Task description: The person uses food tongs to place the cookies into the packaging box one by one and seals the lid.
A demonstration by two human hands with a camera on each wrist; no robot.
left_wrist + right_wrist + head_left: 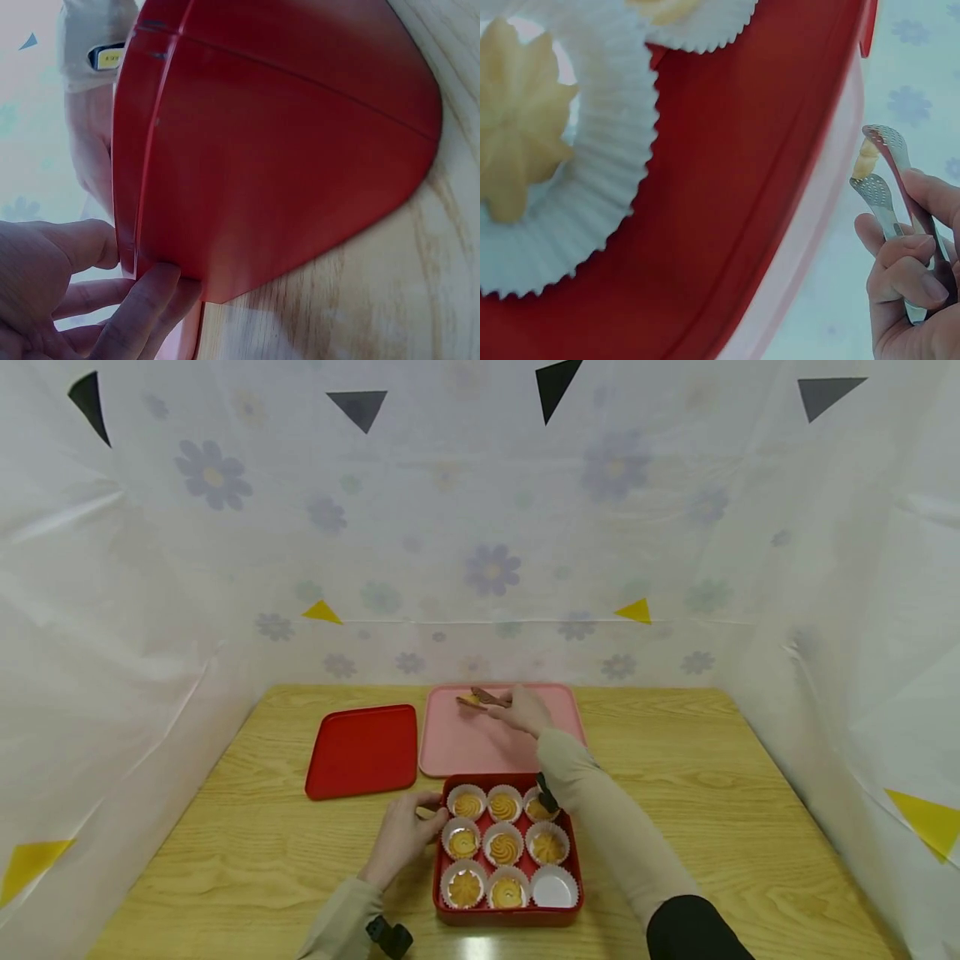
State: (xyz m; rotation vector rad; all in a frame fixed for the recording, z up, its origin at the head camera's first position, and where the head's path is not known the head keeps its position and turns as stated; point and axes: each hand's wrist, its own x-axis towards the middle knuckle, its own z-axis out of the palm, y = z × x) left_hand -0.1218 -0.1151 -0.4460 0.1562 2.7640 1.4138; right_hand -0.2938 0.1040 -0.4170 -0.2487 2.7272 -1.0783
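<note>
In the head view, my right hand holds metal tongs over the pink tray. A small golden cookie is pinched between the perforated tong tips in the right wrist view. My left hand grips the far left corner of a red box, thumb by the rim and fingers against the outer wall. White paper cups fill the box in rows, several holding piped cookies. The near right cup has no cookie in it. My right forearm partly covers the far right cup.
A red tray lies left of the pink tray on the wooden table. White flower-printed sheeting encloses the back and sides.
</note>
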